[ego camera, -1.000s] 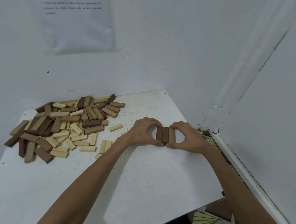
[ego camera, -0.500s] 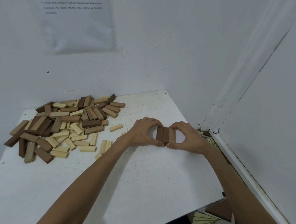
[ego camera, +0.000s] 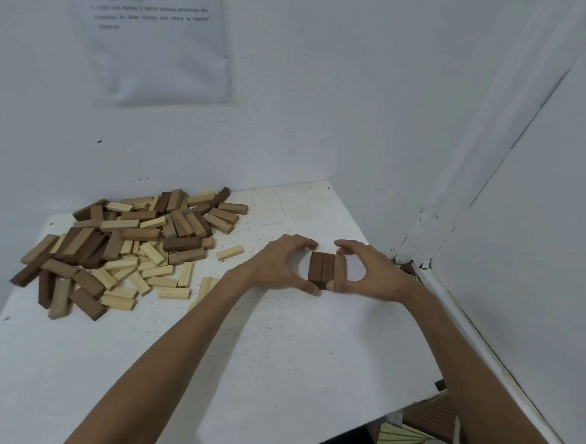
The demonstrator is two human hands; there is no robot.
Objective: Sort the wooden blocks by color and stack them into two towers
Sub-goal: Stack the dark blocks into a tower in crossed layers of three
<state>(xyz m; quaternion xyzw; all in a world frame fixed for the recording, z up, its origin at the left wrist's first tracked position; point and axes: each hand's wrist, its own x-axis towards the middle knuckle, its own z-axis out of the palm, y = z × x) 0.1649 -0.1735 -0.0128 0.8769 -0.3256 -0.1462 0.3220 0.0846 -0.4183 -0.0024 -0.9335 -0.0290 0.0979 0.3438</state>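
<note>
Three brown wooden blocks [ego camera: 327,270] lie side by side as one flat row on the white table [ego camera: 276,358], right of centre. My left hand [ego camera: 282,265] cups the row from the left, thumb at its near end and fingers at its far end. My right hand [ego camera: 371,273] cups it from the right the same way. Both hands press on the row's ends. A big loose pile of brown and pale blocks [ego camera: 129,242] is spread over the table's far left part.
A single pale block [ego camera: 229,253] lies between the pile and my left hand. White walls close the table at the back and right. A printed sheet [ego camera: 152,34] hangs on the back wall. Patterned floor [ego camera: 418,442] shows past the table's near right corner.
Nearly nothing has moved. Both hands stay around the three-block row, with the fingers slightly shifted at its far end.
</note>
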